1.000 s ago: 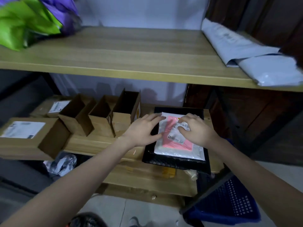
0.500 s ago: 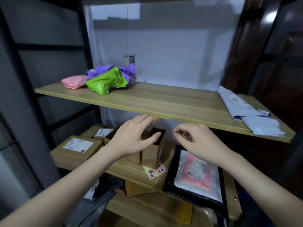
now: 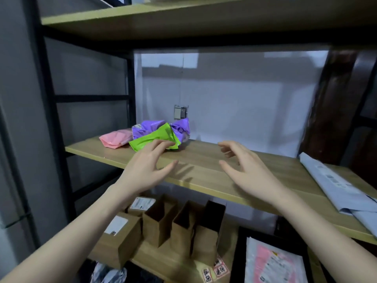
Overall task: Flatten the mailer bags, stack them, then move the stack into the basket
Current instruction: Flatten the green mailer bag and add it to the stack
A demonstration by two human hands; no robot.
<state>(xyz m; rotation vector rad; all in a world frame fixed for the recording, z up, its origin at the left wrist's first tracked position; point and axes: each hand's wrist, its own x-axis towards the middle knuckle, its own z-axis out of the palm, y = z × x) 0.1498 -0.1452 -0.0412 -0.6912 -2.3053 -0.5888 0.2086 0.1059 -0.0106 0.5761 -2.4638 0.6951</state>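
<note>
Mailer bags lie crumpled at the back left of the middle shelf [image 3: 204, 170]: a green mailer bag [image 3: 155, 138] in front, a purple mailer bag [image 3: 163, 127] behind it, a pink mailer bag [image 3: 117, 138] to their left. My left hand [image 3: 146, 166] reaches with fingers spread, gripping nothing; its fingertips look to be at the green one's edge, though I can't tell if they touch. My right hand [image 3: 244, 166] hovers over the shelf, grip open and empty. Flat grey mailers [image 3: 334, 184] lie at the shelf's right end.
</note>
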